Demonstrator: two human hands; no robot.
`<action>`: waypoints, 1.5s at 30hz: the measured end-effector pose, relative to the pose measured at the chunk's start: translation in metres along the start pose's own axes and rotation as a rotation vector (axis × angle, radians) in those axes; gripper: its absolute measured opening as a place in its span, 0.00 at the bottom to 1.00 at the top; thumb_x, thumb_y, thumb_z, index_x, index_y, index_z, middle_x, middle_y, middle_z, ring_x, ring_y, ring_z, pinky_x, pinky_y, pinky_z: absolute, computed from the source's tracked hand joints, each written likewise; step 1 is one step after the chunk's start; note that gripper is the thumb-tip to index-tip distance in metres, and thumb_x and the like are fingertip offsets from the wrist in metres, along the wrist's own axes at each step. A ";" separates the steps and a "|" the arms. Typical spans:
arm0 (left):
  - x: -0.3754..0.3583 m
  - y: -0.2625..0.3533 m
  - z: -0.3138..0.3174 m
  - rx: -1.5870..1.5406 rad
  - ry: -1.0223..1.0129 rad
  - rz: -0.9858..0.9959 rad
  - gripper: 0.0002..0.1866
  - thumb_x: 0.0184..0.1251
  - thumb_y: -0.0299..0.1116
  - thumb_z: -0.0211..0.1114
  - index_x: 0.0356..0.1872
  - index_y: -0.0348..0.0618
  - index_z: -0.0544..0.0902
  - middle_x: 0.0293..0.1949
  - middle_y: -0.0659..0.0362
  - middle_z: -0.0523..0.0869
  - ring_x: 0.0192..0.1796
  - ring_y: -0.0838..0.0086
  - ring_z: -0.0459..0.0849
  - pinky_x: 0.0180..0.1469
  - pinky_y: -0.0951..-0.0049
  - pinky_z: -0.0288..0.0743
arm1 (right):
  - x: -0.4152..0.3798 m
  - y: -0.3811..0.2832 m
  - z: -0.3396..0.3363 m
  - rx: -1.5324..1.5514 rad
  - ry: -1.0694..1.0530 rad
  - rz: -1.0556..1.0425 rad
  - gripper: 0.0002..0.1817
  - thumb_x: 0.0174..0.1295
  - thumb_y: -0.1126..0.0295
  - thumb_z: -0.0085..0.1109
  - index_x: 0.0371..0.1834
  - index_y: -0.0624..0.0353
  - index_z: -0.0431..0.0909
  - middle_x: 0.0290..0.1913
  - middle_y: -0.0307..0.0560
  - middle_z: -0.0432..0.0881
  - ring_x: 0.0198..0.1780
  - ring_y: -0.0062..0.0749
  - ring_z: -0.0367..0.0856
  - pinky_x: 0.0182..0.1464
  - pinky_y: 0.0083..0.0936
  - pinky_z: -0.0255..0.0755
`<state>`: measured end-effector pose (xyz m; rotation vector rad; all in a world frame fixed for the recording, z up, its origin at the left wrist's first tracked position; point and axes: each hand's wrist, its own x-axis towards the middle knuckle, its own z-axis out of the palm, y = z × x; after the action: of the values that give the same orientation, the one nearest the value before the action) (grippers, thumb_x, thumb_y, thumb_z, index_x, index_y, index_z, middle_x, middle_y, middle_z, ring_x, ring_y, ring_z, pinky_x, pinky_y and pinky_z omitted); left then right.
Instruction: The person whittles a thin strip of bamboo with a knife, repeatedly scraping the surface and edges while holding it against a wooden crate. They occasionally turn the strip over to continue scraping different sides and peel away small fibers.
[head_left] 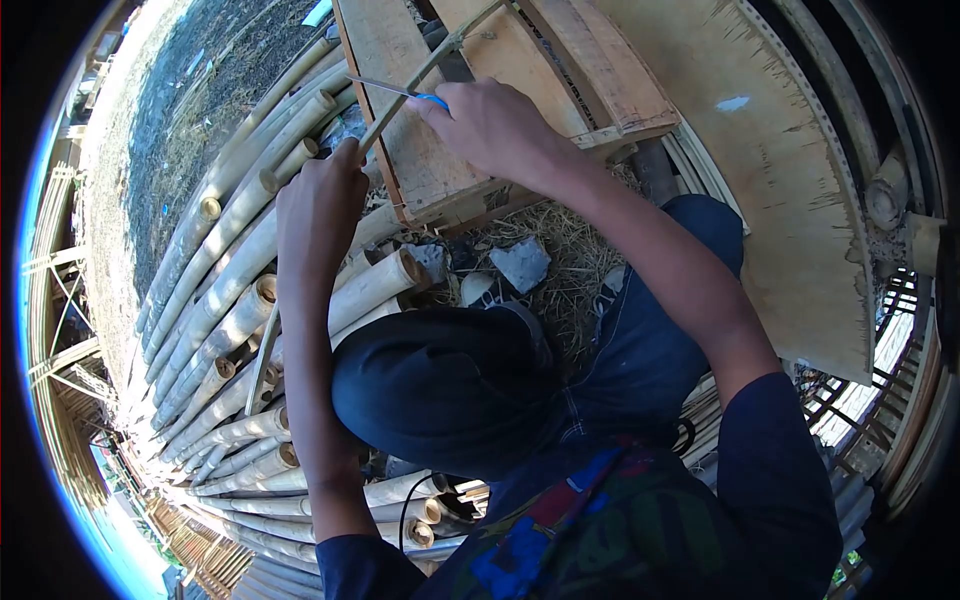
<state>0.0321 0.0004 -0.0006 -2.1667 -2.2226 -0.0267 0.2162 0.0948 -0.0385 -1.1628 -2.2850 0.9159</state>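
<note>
A long thin bamboo strip (pixel 425 69) runs slantwise across a wooden crate-like stand (pixel 425 165). My left hand (pixel 322 190) is closed around the strip near the stand's left edge, and its lower end (pixel 262 362) sticks out below my wrist. In my right hand (pixel 490 125) is a knife with a blue handle (pixel 432 99), gripped in closed fingers. Its thin blade (pixel 378 85) points left and crosses the strip, a little above my left hand.
Many cut bamboo poles (pixel 235 330) lie stacked along my left side. A large plywood sheet (pixel 770 190) leans at the right. Between my knees (pixel 430 385) and the stand, a grey stone chunk (pixel 521 264) lies on straw-covered ground.
</note>
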 end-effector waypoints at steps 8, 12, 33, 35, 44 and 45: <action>0.001 -0.001 -0.002 -0.049 -0.010 -0.001 0.06 0.64 0.30 0.58 0.38 0.41 0.78 0.23 0.46 0.81 0.30 0.49 0.83 0.35 0.50 0.73 | 0.031 0.058 -0.020 -0.265 0.315 -0.018 0.31 0.74 0.49 0.44 0.23 0.62 0.82 0.18 0.57 0.80 0.25 0.50 0.84 0.32 0.44 0.79; 0.000 0.002 -0.003 -0.059 -0.015 -0.008 0.06 0.64 0.30 0.58 0.39 0.40 0.78 0.23 0.44 0.81 0.31 0.48 0.82 0.35 0.49 0.73 | 0.019 0.039 -0.013 -0.150 0.188 0.029 0.29 0.72 0.49 0.47 0.25 0.65 0.81 0.19 0.57 0.80 0.26 0.51 0.84 0.32 0.43 0.78; 0.001 0.006 -0.004 -0.062 -0.049 -0.023 0.06 0.67 0.32 0.57 0.39 0.41 0.77 0.25 0.44 0.81 0.33 0.46 0.82 0.36 0.48 0.73 | -0.002 -0.003 -0.004 0.021 -0.016 -0.027 0.28 0.71 0.51 0.50 0.26 0.69 0.80 0.17 0.57 0.79 0.22 0.50 0.83 0.29 0.41 0.77; 0.001 0.008 -0.006 -0.050 -0.069 -0.051 0.06 0.68 0.33 0.57 0.40 0.42 0.77 0.27 0.44 0.81 0.35 0.46 0.82 0.38 0.48 0.72 | -0.003 -0.006 0.001 0.011 0.004 -0.036 0.28 0.71 0.51 0.51 0.27 0.68 0.81 0.18 0.57 0.79 0.24 0.51 0.83 0.29 0.42 0.77; 0.001 0.007 -0.009 -0.184 -0.126 -0.049 0.07 0.66 0.31 0.57 0.37 0.37 0.75 0.28 0.42 0.82 0.35 0.45 0.83 0.40 0.47 0.74 | 0.013 0.012 -0.035 0.028 -0.076 0.157 0.28 0.69 0.48 0.52 0.27 0.67 0.80 0.19 0.56 0.79 0.27 0.51 0.83 0.36 0.44 0.76; 0.002 0.002 -0.003 -0.317 -0.129 -0.021 0.08 0.65 0.31 0.58 0.36 0.35 0.75 0.28 0.41 0.82 0.36 0.44 0.82 0.41 0.47 0.73 | 0.006 0.007 -0.027 0.122 -0.089 0.116 0.29 0.69 0.48 0.52 0.28 0.67 0.81 0.22 0.58 0.81 0.29 0.53 0.84 0.38 0.44 0.76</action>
<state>0.0339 0.0020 0.0028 -2.3589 -2.4589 -0.2657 0.2338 0.1125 -0.0243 -1.2341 -2.2141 1.1560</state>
